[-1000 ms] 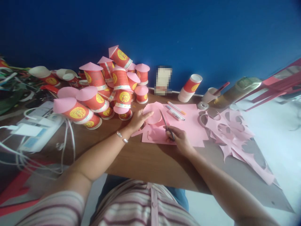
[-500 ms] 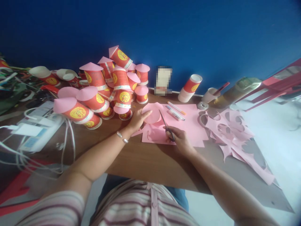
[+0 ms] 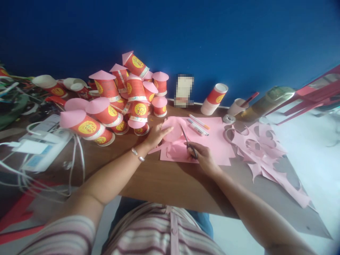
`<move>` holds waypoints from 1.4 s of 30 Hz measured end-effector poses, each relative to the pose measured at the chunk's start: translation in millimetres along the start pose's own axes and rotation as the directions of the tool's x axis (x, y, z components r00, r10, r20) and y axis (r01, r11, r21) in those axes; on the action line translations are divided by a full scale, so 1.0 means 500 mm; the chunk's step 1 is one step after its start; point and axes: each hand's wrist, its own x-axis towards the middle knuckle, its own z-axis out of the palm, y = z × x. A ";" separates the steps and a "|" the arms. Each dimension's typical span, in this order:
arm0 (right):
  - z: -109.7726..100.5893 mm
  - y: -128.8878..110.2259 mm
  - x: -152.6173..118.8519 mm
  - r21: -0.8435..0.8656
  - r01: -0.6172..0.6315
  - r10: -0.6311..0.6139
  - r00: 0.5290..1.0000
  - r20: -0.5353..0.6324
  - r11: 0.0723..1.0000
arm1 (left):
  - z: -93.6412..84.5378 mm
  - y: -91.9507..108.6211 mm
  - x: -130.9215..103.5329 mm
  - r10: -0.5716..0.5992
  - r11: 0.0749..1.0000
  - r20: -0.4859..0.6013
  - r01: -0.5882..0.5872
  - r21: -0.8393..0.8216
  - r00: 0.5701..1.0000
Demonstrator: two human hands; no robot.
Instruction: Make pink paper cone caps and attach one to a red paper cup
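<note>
Between thumb and fingers my left hand grips a roundish piece of pink paper at its left edge. My right hand is closed round the dark handles of a pair of scissors. The slim blades point up and away, and their tips meet the right edge of the round piece. Whether the blades are apart is too small to tell. Underneath lie flat pink sheets, and two or three markers rest on them just beyond the scissors.
Red paper cups with pink cone tops are stacked at the left. A power strip with white cables lies nearer. Pink offcuts spread rightward. Stacked cups, a tape roll and a bottle stand along the blue wall.
The round pink paper has turned and shifted slightly in my left hand, its right edge now closer around the scissor blades. My right hand stays in nearly the same place.
</note>
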 end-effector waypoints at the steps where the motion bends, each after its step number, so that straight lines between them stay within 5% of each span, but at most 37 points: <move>1: 0.000 0.000 0.000 -0.004 0.006 -0.006 1.000 0.000 1.000 | 0.000 -0.001 0.000 -0.004 1.000 0.004 0.004 -0.009 1.000; 42: -0.002 0.008 0.002 -0.012 0.000 0.000 1.000 0.020 1.000 | 0.006 -0.003 0.005 0.002 0.997 -0.074 -0.007 -0.071 0.997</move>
